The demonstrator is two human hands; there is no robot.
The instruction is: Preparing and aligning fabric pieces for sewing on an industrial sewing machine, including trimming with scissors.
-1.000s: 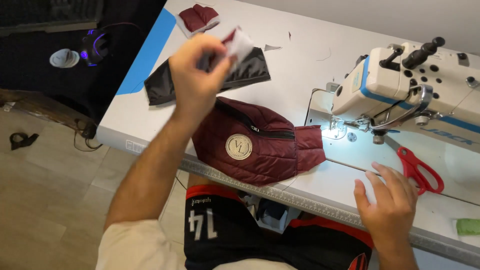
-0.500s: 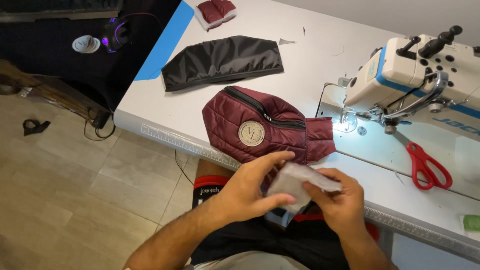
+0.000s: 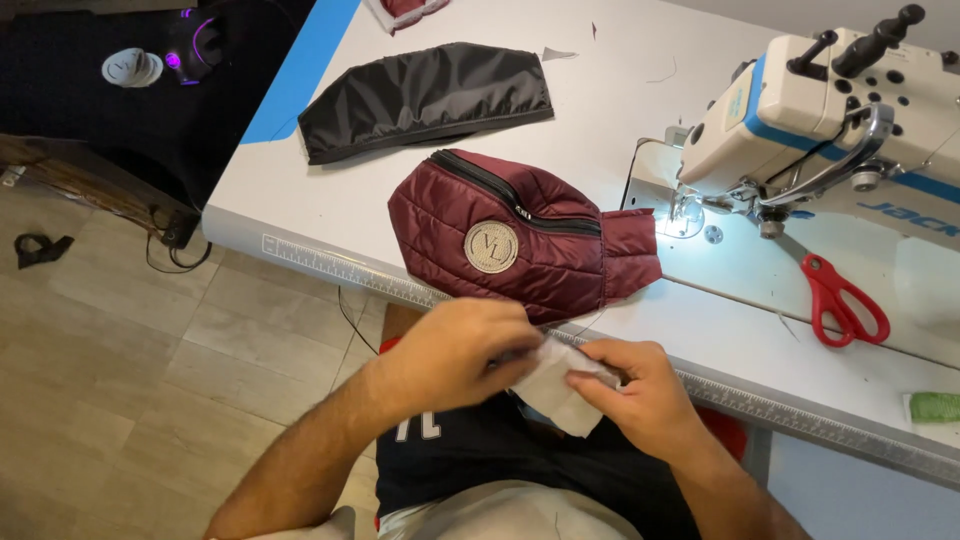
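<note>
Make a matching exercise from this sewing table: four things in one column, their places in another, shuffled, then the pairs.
Things:
1. small white fabric piece
2. red-handled scissors
3. black fabric piece
4. maroon quilted piece

Places:
A. flat at the far side of the table, near the blue strip
B. held between the left hand and the right hand
C. on the sewing machine's bed, at the right
D. in the middle of the table, left of the needle

Pairs: 1-B, 2-C, 3-A, 4-D
</note>
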